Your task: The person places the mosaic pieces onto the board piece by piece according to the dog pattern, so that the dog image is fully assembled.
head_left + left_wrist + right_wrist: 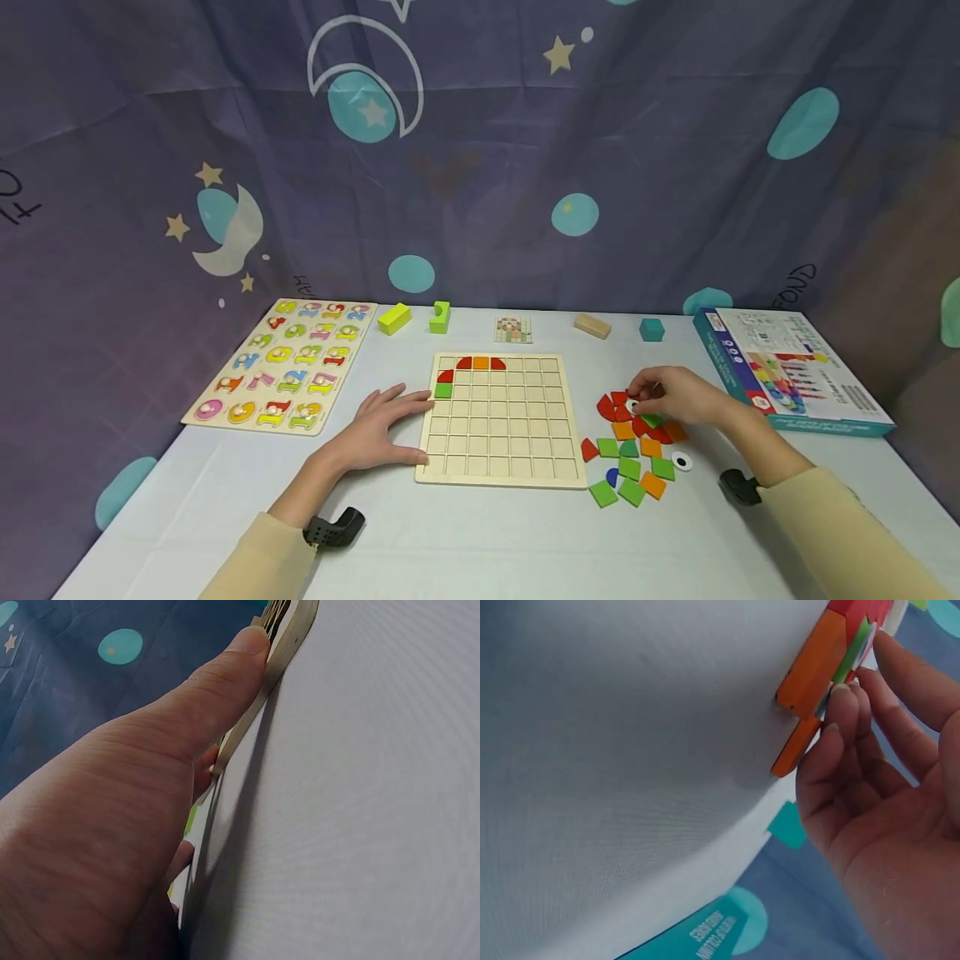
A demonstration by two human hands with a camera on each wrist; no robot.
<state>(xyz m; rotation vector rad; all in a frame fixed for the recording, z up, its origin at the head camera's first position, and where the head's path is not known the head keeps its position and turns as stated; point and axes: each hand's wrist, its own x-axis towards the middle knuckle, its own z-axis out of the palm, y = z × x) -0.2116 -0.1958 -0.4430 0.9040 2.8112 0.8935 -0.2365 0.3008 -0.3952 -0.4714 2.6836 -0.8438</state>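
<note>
1. Left hand (386,429): grip wide, touching the left edge of the board (498,433).
2. Right hand (684,396): fingers bent at the pile (629,467), right of the board; I cannot tell whether its grip holds anything.
3. Board: on the counter (480,542), five pieces (443,390) set towards its upper left.
</note>
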